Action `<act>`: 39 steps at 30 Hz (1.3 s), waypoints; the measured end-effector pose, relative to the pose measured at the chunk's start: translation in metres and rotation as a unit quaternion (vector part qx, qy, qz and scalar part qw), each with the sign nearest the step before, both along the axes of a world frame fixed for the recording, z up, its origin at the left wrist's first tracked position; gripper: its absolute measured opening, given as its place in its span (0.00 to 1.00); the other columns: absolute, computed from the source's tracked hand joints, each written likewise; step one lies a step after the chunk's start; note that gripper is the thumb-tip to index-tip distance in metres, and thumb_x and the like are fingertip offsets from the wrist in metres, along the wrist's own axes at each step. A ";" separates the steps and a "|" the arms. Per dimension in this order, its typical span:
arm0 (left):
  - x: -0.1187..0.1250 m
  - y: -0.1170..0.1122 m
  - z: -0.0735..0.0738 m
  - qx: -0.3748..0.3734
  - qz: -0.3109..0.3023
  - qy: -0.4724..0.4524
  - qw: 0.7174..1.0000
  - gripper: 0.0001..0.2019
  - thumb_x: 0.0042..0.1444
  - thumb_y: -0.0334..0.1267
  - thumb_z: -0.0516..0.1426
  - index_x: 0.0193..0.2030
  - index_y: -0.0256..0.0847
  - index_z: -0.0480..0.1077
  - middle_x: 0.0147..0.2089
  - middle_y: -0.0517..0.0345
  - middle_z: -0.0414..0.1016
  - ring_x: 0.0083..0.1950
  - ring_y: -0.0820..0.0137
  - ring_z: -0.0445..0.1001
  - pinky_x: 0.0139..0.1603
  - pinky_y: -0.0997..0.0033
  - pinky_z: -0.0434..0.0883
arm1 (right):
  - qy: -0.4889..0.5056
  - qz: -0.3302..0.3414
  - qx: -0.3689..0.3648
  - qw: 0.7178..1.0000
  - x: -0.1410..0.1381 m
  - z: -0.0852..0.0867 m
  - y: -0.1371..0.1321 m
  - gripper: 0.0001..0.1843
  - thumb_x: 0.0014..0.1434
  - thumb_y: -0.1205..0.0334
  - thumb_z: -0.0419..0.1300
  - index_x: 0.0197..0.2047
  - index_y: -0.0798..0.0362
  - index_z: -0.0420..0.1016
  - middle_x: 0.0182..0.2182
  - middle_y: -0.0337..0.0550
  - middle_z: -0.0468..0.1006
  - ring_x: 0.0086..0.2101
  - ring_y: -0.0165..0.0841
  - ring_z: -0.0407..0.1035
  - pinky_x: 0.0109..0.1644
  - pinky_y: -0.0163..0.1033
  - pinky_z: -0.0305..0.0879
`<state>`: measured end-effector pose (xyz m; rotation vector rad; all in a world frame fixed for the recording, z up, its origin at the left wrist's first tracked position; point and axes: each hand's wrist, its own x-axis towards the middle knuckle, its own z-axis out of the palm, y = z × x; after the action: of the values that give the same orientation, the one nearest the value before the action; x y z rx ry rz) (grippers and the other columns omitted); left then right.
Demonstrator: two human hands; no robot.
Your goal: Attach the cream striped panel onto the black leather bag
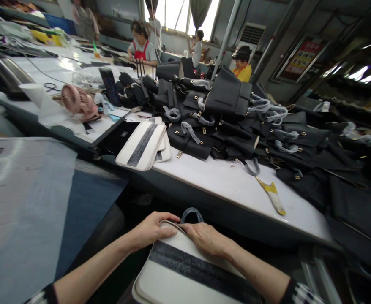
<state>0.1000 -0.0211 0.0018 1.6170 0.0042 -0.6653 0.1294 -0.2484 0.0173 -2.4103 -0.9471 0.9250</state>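
Note:
Close to my body lies a white bag piece with rounded corners and a broad dark stripe across it. My left hand grips its upper corner, thumb on the white face and fingers over the edge. My right hand presses on the same top edge, its fingers bent over the rim and their tips partly hidden. A handle wrapped in clear film arches up just behind the hands. On the table edge ahead rests a stack of similar white striped pieces, beyond both hands.
A heap of black handbags with film-wrapped handles covers much of the white table. A yellow-handled tool lies near its front edge. Farther left are a pink fan, scissors and a metal kettle. Several people work behind.

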 end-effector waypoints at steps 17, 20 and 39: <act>-0.017 -0.014 -0.004 -0.031 0.204 0.068 0.976 0.20 0.45 0.45 0.61 0.45 0.38 0.70 0.36 0.58 0.74 0.38 0.66 0.70 0.38 0.70 0.63 | -0.168 -0.014 0.132 0.977 0.005 -0.007 0.031 0.21 0.71 0.59 0.44 0.37 0.54 0.77 0.31 0.41 0.74 0.32 0.28 0.69 0.38 0.33 0.62; -0.017 -0.016 -0.005 -0.036 0.219 0.070 0.972 0.21 0.45 0.45 0.61 0.45 0.38 0.68 0.37 0.56 0.75 0.39 0.66 0.71 0.38 0.70 0.64 | -0.230 0.084 0.092 0.965 0.018 -0.007 0.043 0.18 0.68 0.63 0.47 0.31 0.55 0.73 0.29 0.41 0.73 0.28 0.27 0.66 0.34 0.34 0.60; -0.013 -0.022 -0.002 0.025 0.207 0.042 0.977 0.12 0.46 0.44 0.58 0.33 0.37 0.73 0.29 0.60 0.71 0.34 0.67 0.66 0.34 0.70 0.59 | -0.325 0.172 0.088 0.926 0.019 -0.006 0.040 0.11 0.66 0.69 0.48 0.38 0.58 0.71 0.31 0.46 0.72 0.30 0.35 0.65 0.30 0.39 0.58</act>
<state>0.0866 -0.0432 -0.0007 1.5692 0.4121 -0.4113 0.1484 -0.2089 0.0109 -2.4627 -1.6435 0.0882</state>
